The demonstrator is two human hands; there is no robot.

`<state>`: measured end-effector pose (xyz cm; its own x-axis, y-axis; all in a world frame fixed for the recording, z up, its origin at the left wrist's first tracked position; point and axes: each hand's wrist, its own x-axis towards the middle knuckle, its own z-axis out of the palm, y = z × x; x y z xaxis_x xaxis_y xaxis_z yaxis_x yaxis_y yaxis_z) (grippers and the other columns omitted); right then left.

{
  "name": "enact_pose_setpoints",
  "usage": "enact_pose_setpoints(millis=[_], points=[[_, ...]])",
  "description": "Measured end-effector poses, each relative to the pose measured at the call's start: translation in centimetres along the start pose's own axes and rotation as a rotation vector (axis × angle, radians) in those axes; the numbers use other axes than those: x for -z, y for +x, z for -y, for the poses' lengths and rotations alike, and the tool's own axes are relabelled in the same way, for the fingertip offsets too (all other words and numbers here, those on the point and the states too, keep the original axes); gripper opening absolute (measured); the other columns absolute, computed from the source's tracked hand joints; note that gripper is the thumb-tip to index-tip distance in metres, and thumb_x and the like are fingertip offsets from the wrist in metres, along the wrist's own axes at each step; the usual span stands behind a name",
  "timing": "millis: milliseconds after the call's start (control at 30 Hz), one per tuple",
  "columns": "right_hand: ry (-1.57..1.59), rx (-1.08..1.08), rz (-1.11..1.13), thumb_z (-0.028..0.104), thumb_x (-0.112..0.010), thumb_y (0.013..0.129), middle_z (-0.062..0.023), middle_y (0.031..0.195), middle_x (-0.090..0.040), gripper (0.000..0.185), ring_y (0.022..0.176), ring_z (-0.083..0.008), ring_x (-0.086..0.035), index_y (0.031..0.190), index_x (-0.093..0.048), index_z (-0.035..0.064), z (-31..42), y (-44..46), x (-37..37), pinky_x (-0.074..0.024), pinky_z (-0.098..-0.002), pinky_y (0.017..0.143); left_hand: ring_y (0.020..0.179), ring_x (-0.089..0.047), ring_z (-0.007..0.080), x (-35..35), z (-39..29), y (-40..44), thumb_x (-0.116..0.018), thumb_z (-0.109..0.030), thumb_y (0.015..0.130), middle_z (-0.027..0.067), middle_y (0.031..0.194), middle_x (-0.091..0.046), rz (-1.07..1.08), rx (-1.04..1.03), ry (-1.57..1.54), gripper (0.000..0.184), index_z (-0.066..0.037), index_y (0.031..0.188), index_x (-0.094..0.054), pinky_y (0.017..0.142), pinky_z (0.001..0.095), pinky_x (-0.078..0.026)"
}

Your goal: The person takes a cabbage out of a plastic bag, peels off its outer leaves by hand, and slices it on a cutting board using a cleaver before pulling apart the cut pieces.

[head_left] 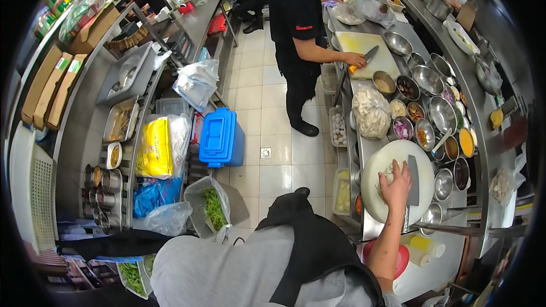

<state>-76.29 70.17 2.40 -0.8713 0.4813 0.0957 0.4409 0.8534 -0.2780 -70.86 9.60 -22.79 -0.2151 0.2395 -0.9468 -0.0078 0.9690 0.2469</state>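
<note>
The person wore a light grey top (222, 270), its soft cloth creased in shallow folds. Over it lay a plain black apron (301, 250), broad at the front and narrowing to a dark band that crossed the grey. A dark, rounded shoe tip (304, 191) showed beyond the black cloth. The right forearm (385, 244) was bare, as was the right hand (396, 183), and grey fabric (391, 299) showed near the elbow.

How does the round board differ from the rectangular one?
The round board is plain cream; the rectangular board has a yellow patch. The round board carries a broad cleaver, the rectangular board a slimmer, pointed knife. Both are flat.
</note>
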Motion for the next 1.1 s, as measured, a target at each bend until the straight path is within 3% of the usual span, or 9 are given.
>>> enact_pose_setpoints(millis=[767,967,1100], points=[[0.024,0.021,-0.039,0.038,-0.077,0.088,-0.0248,0.155,-0.047,0.058,0.144,-0.042,-0.043,0.139,-0.065,0.0117,0.5,0.7,-0.3,-0.0312,-0.0583,0.118,0.126,-0.063,0.0408,1.9,-0.2,0.8,-0.066,-0.03,0.091,0.0231,0.134,-0.066,-0.03,0.0,-0.015,0.05,-0.006,0.134,-0.066,0.105,0.0531,-0.05],[0.039,-0.008,-0.032,0.039,-0.078,0.087,-0.025,0.155,-0.047,0.06,0.143,-0.0427,-0.043,0.14,-0.065,0.0124,0.8,0.6,0.2,-0.0337,-0.0578,0.116,0.126,-0.064,0.0402,2.8,0.0,0.7,-0.067,-0.029,0.09,0.0227,0.132,-0.068,-0.025,0.017,0.021,0.049,-0.006,0.133,-0.067,0.105,0.0525,-0.05],[0.077,-0.039,-0.106,0.044,-0.072,0.093,-0.0266,0.155,-0.048,0.058,0.14,-0.0454,-0.047,0.142,-0.064,0.0127,-0.4,0.0,0.2,-0.0392,-0.0543,0.115,0.125,-0.064,0.0398,4.1,0.4,0.8,-0.068,-0.029,0.089,0.0225,0.132,-0.068,0.026,0.018,0.131,0.049,-0.005,0.133,-0.068,0.104,0.0521,-0.051]])
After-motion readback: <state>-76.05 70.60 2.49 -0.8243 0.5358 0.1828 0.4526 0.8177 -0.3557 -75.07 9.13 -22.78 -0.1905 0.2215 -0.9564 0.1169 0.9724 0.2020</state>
